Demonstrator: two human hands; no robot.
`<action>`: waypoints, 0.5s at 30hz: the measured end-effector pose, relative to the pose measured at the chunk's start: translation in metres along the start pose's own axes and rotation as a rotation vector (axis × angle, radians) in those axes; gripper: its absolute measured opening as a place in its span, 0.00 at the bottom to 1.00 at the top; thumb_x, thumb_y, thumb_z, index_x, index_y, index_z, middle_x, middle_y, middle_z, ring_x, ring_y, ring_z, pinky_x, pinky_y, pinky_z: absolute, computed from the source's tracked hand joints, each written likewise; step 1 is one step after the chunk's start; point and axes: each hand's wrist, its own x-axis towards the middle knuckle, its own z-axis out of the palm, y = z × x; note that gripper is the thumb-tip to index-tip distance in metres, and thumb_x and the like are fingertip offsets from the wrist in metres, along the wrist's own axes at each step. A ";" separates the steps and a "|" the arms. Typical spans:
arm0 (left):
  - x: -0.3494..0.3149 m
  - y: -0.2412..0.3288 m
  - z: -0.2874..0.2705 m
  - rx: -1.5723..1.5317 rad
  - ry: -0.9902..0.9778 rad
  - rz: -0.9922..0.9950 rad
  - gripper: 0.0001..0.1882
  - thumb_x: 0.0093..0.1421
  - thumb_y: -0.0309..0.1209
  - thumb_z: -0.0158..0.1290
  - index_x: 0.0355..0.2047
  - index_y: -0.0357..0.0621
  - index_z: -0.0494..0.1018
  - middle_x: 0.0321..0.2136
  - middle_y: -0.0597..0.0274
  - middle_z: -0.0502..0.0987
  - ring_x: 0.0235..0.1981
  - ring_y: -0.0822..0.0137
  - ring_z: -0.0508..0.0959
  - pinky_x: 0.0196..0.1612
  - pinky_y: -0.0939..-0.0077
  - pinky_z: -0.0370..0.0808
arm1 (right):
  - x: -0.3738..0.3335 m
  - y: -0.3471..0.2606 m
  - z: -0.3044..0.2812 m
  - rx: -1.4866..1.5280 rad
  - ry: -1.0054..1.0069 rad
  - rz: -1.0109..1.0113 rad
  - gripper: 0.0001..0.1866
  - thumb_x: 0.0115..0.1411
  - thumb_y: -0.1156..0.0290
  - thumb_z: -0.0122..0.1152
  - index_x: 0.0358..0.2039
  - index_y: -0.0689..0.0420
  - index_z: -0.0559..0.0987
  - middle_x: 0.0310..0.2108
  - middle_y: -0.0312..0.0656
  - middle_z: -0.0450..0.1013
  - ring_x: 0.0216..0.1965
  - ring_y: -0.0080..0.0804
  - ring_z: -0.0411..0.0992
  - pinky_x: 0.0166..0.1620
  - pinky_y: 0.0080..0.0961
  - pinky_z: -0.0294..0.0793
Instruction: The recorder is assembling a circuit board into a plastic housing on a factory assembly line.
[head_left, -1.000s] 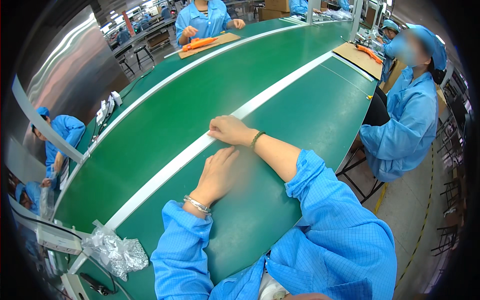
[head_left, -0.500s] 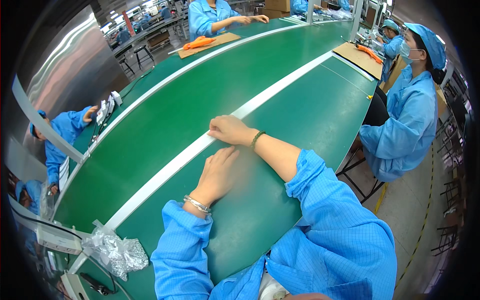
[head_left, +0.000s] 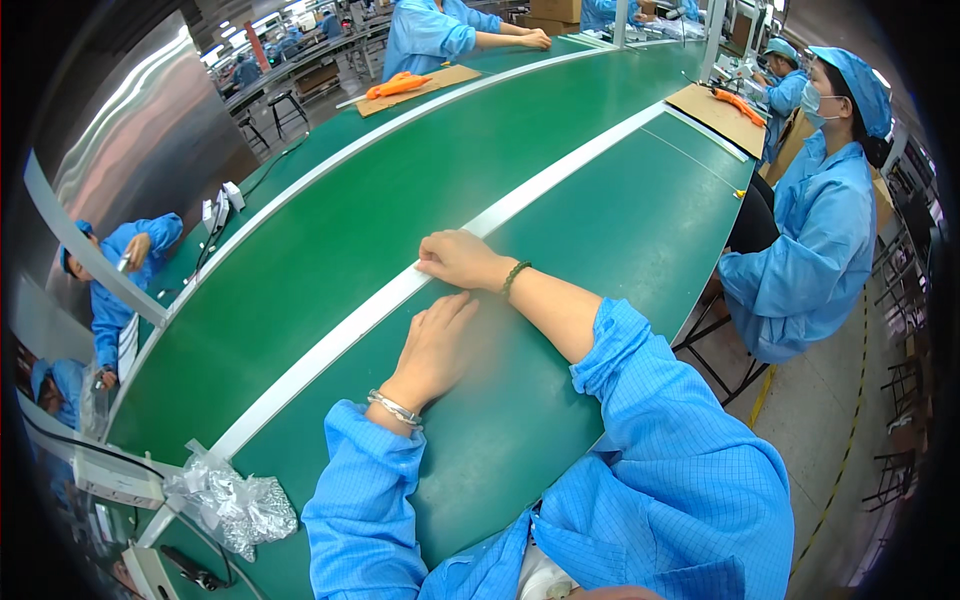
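Note:
My left hand (head_left: 434,345), with a silver bracelet at its wrist, lies palm down on the green tabletop (head_left: 500,450). Its fingers are stretched out towards the white rail, and it holds nothing. Just beyond it, my right hand (head_left: 463,260) rests on the white rail (head_left: 340,340). A dark green beaded bracelet circles that wrist. The right fingers are curled in, and nothing shows in them. Both of my forearms are in blue sleeves.
Past the rail runs a wide green belt (head_left: 300,300). A bag of clear plastic wrap (head_left: 235,500) lies at the lower left near a power strip (head_left: 118,482). Orange tools (head_left: 398,85) rest on cardboard at the back. A co-worker (head_left: 810,230) sits at the right.
My hands have not moved. At the far left, a co-worker's hand has drawn back from the white parts with a small pale object. The co-worker at the back has shifted right.

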 end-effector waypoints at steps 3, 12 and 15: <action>0.002 -0.001 0.001 -0.003 -0.005 -0.001 0.24 0.54 0.39 0.51 0.48 0.38 0.64 0.50 0.53 0.64 0.53 0.56 0.62 0.53 0.64 0.58 | 0.001 0.002 0.000 0.004 0.000 0.003 0.12 0.52 0.60 0.54 0.28 0.57 0.74 0.29 0.43 0.72 0.37 0.40 0.69 0.42 0.34 0.66; 0.001 -0.002 0.002 -0.003 0.002 0.012 0.24 0.54 0.39 0.51 0.48 0.38 0.64 0.50 0.53 0.63 0.53 0.56 0.62 0.53 0.64 0.58 | 0.001 0.002 0.001 0.005 0.010 -0.004 0.12 0.52 0.60 0.54 0.28 0.56 0.74 0.29 0.43 0.72 0.36 0.40 0.69 0.41 0.34 0.66; 0.001 -0.004 0.003 -0.002 0.000 0.013 0.24 0.54 0.39 0.50 0.48 0.38 0.64 0.51 0.53 0.63 0.53 0.56 0.62 0.53 0.64 0.58 | 0.001 0.002 0.000 0.004 0.013 -0.005 0.12 0.52 0.60 0.54 0.27 0.56 0.74 0.29 0.42 0.72 0.36 0.40 0.69 0.41 0.34 0.66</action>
